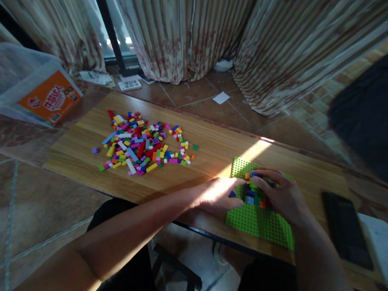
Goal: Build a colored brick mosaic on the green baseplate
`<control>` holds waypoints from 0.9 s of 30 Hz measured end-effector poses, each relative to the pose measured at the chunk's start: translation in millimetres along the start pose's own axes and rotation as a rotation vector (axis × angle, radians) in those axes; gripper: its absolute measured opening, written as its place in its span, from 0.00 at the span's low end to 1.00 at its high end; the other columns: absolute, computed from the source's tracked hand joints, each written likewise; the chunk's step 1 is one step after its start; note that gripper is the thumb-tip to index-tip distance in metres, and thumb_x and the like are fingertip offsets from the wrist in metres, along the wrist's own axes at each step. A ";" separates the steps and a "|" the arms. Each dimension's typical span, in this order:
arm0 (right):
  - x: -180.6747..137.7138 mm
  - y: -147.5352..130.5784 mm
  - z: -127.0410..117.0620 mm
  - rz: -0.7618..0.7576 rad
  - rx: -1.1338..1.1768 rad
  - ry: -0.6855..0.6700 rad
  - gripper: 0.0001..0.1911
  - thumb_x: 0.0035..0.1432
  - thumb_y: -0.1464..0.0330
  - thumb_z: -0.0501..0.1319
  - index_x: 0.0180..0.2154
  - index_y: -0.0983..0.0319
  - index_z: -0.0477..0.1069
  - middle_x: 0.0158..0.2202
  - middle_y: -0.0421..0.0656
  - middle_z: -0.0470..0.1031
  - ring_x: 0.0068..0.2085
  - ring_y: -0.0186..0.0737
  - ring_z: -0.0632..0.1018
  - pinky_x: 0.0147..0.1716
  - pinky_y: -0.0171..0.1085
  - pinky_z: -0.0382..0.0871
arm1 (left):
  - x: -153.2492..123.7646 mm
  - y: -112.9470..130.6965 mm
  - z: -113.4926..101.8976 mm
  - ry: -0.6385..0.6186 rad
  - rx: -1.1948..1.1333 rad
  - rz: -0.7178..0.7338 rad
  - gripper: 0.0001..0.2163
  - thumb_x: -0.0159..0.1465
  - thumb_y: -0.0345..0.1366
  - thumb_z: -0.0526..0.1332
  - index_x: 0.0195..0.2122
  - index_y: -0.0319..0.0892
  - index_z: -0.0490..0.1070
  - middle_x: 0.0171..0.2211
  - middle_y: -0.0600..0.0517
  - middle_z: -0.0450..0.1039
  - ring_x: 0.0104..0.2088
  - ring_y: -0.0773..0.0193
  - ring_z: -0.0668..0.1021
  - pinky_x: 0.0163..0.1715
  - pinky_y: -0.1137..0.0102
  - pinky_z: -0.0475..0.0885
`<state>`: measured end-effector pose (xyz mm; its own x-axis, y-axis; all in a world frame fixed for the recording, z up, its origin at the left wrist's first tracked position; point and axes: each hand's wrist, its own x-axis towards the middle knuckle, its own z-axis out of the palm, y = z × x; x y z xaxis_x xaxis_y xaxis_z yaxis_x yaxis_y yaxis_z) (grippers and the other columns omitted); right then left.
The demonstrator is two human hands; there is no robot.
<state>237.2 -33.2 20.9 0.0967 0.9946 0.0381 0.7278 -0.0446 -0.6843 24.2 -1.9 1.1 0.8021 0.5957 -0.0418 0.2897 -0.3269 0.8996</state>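
A green studded baseplate (258,225) lies on the wooden table with a cluster of toy bricks (250,199) on it, in blue, orange, red and other colours. My right hand (286,194) is over this cluster, its thumb and fingers closed around a small blue toy brick at the cluster's far edge. That hand covers much of the right side of the cluster. At the plate's left edge is my left hand (219,196), with thumb and fingers apart and pointing at the cluster. A dark blue brick (232,194) shows in the gap between them.
Loose mixed bricks (136,145) are spread over the left half of the table (192,192). A clear plastic bin (20,78) with an orange label stands beyond the left end. A dark tablet-like slab (347,229) lies at the right. Curtains (186,33) hang behind.
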 end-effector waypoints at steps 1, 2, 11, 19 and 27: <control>0.2 0.0 -0.5 -0.008 -0.006 -0.006 0.16 0.54 0.54 0.63 0.38 0.58 0.79 0.46 0.47 0.77 0.49 0.51 0.77 0.48 0.49 0.73 | 0.0 0.1 0.0 -0.010 -0.002 0.002 0.24 0.60 0.41 0.61 0.57 0.41 0.65 0.43 0.43 0.75 0.41 0.51 0.78 0.40 0.60 0.75; 0.4 0.1 -1.0 -0.018 -0.012 -0.013 0.16 0.54 0.54 0.63 0.38 0.58 0.79 0.46 0.47 0.77 0.48 0.51 0.78 0.48 0.48 0.73 | -0.2 0.4 0.1 -0.017 -0.004 0.004 0.24 0.60 0.41 0.61 0.57 0.40 0.65 0.43 0.43 0.75 0.40 0.52 0.78 0.39 0.60 0.75; 1.2 0.4 -0.7 -0.033 -0.011 -0.032 0.17 0.55 0.54 0.63 0.38 0.58 0.79 0.47 0.47 0.77 0.50 0.52 0.76 0.49 0.50 0.71 | -1.1 4.5 -3.7 -0.039 0.026 0.010 0.21 0.60 0.40 0.59 0.53 0.39 0.67 0.38 0.46 0.75 0.36 0.56 0.76 0.36 0.64 0.73; -0.8 0.6 2.2 -0.023 0.022 -0.021 0.17 0.55 0.54 0.63 0.39 0.58 0.79 0.46 0.47 0.77 0.47 0.50 0.78 0.47 0.49 0.72 | -2.4 1.8 -3.4 -0.027 0.000 0.020 0.23 0.59 0.39 0.61 0.57 0.42 0.66 0.41 0.46 0.76 0.38 0.56 0.77 0.39 0.63 0.74; -2.1 3.6 6.5 -0.046 0.024 0.013 0.16 0.57 0.54 0.62 0.39 0.57 0.79 0.46 0.46 0.77 0.48 0.48 0.77 0.50 0.49 0.70 | -5.9 6.1 -4.1 -0.037 -0.007 -0.026 0.29 0.60 0.39 0.60 0.63 0.42 0.60 0.44 0.44 0.76 0.41 0.54 0.77 0.42 0.61 0.74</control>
<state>235.2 -34.8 13.6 0.0729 0.9942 0.0793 0.7152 0.0033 -0.6990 19.1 -4.4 8.6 0.8130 0.5767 -0.0810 0.3072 -0.3065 0.9009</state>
